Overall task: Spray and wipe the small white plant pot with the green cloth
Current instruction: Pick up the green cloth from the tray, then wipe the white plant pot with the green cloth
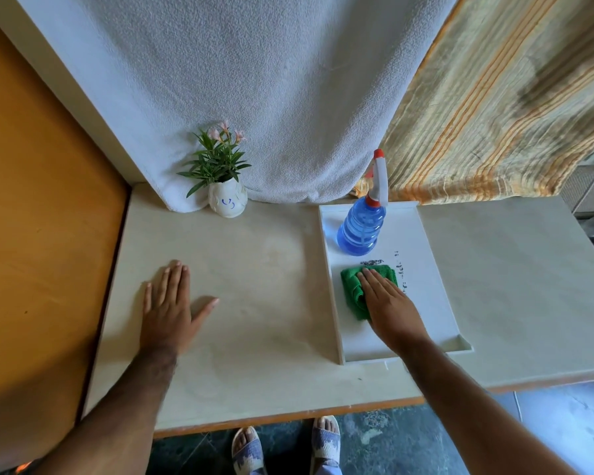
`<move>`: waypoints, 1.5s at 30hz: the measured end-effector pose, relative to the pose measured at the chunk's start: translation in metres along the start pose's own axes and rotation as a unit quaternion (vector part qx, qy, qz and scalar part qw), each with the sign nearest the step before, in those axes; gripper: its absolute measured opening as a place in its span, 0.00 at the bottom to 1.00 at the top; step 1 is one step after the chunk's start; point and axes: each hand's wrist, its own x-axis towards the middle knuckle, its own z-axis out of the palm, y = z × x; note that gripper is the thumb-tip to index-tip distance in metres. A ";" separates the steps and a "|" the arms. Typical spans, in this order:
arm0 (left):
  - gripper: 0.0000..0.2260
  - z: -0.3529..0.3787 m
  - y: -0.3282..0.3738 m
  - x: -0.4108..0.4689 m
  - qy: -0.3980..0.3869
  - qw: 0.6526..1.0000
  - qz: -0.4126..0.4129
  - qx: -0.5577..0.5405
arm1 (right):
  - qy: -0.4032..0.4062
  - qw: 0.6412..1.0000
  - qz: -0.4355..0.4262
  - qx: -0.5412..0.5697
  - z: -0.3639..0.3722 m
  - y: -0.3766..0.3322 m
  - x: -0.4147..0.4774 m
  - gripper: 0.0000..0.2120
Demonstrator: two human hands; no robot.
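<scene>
The small white pot [227,201] sits at the back of the table [254,303], left of centre, right up against the hanging white towel [254,80], with blue marks on its front that are too small to read and a leafy plant [216,159] with pale pink flowers rising out of it. Nobody touches it. Well to its right lies a white tray [432,269], and on that tray the green cloth [355,289] is bunched up under the right hand [388,303], which lies flat on top with fingers stretched forward; the hand covers much of the cloth, so whether the fingers grip it or merely press down, I cannot tell. Just beyond the cloth stands the blue spray bottle [362,231], upright, white trigger head with a red tip, apart from the hand. Some dark print on the tray near the cloth is too blurred to make out. Over on the left, the left hand [168,310] rests palm down on the bare tabletop, fingers spread wide, holding nothing. Behind the bottle hangs a striped curtain [494,114]. At the bottom edge, two sandalled feet [285,447] poke out, cut off by the frame.
</scene>
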 end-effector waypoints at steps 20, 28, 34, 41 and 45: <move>0.43 -0.008 0.005 0.003 -0.030 0.999 -0.012 -0.016 | 0.079 0.980 -0.104 0.152 -0.036 -0.140 0.121 0.33; 0.45 -0.013 0.005 0.004 -0.037 0.999 -0.017 -0.021 | 0.092 0.983 -0.095 0.128 -0.011 -0.174 0.187 0.28; 0.47 -0.015 0.003 0.004 -0.063 0.997 -0.024 -0.024 | 0.113 0.981 -0.115 0.111 0.000 -0.185 0.217 0.28; 0.46 -0.010 0.002 0.004 -0.064 0.997 -0.024 -0.025 | 0.131 0.979 -0.127 0.089 0.022 -0.188 0.227 0.26; 0.45 -0.010 0.002 0.004 -0.058 0.998 -0.023 -0.024 | 0.121 0.981 -0.123 0.092 0.029 -0.187 0.220 0.26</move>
